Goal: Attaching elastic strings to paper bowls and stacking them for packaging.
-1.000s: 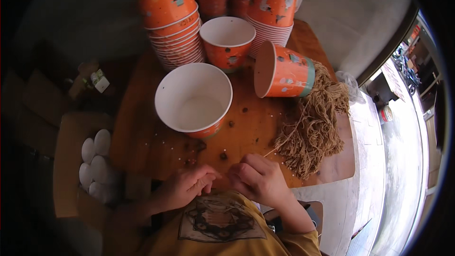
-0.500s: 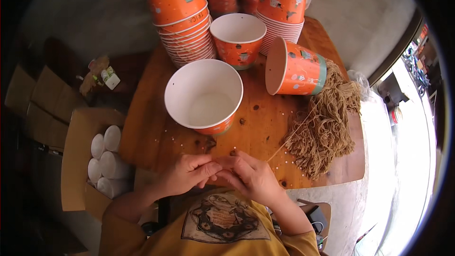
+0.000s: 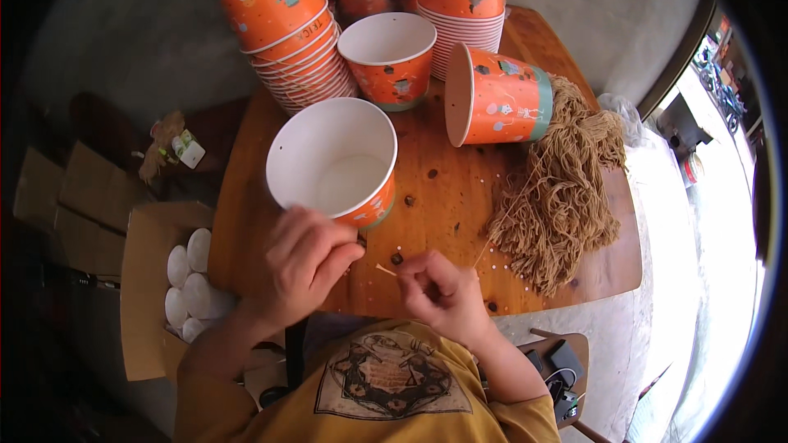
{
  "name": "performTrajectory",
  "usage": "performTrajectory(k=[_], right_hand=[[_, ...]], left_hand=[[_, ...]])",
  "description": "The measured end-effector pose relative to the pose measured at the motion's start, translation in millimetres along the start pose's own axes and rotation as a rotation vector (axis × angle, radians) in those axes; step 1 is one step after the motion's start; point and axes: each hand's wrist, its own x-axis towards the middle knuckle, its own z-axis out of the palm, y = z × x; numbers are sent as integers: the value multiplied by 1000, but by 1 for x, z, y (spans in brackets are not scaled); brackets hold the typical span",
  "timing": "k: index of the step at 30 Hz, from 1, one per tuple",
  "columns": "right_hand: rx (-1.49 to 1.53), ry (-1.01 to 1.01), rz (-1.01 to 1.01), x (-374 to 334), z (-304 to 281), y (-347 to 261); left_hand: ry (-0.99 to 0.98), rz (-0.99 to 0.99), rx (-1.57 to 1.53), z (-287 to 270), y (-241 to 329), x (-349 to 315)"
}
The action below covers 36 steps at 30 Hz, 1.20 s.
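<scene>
Between the fingers of my right hand (image 3: 442, 295) is a thin tan cord (image 3: 384, 269). Its short end sticks out to the left, and the rest runs right to a heap of brown cord (image 3: 566, 205). My left hand (image 3: 308, 267), slightly blurred, is just in front of an open paper bucket (image 3: 335, 156), white inside and orange outside. Its thumb presses against the curled fingers; whether anything is between them is hidden. The bucket stands upright, with a small dark hole near its rim.
Another upright bucket (image 3: 394, 61) stands behind. One bucket (image 3: 505, 102) lies on its side against the cord heap. Tall stacks of buckets (image 3: 283, 20) line the table's back. White specks dot the wooden table (image 3: 443, 205). Left, a cardboard box (image 3: 152, 279) holds white rolls (image 3: 205, 295).
My hands were together at the table's near edge. They have parted: the left went up and left toward the bucket, the right keeps the cord, whose end now shows. The whole view shifted slightly.
</scene>
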Motion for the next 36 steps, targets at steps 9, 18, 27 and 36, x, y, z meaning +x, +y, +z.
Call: performTrajectory(k=[9,18,27,36], right_hand=[[225,133,169,-3,-11,20],[-39,170,-341,42,7,25],[-169,124,-496,56,30,14],[-243,113,-496,45,29,16]], left_hand=[[-303,-432,-321,-17,-27,28],[-402,-776,-738,-60,-40,10],[-338,-838,-915,-62,-31,16],[-317,-932,-972,-41,-29,26]])
